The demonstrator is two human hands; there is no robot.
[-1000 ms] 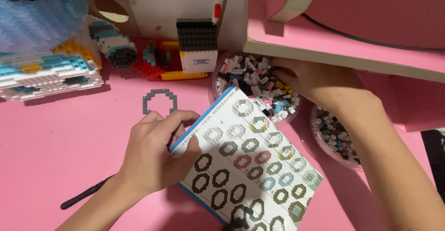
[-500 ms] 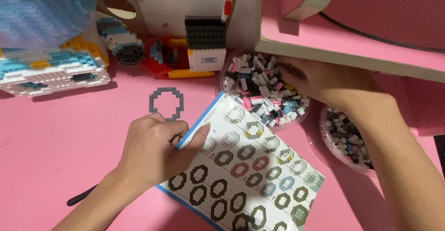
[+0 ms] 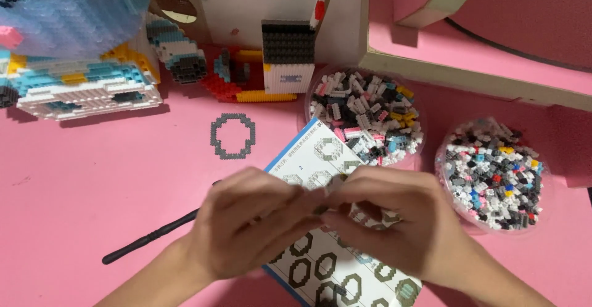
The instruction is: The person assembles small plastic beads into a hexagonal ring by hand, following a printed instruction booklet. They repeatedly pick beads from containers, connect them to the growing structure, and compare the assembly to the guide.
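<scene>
Over the near middle of the pink table (image 3: 92,177), the left hand (image 3: 246,227) and the right hand (image 3: 394,227) are brought together, fingertips pinched around a tiny grey brick (image 3: 336,187) held just above the instruction sheet (image 3: 320,153). Both hands are closed on that piece; whether a second piece is held between them cannot be told. The step in hand is judged to be the joining or orienting of a small brick, checked against the printed ring diagrams. Beyond the sheet, to the far left of it, a finished grey ring (image 3: 232,135) lies flat on the table, apart from the hands. Two clear bowls of loose bricks stand to the right: the nearer-centre bowl (image 3: 364,119) touching the sheet's far corner, the other bowl (image 3: 496,174) further right. A black tool (image 3: 148,240) lies near the left wrist. A precise pinch and careful alignment of studs would be called for next.
</scene>
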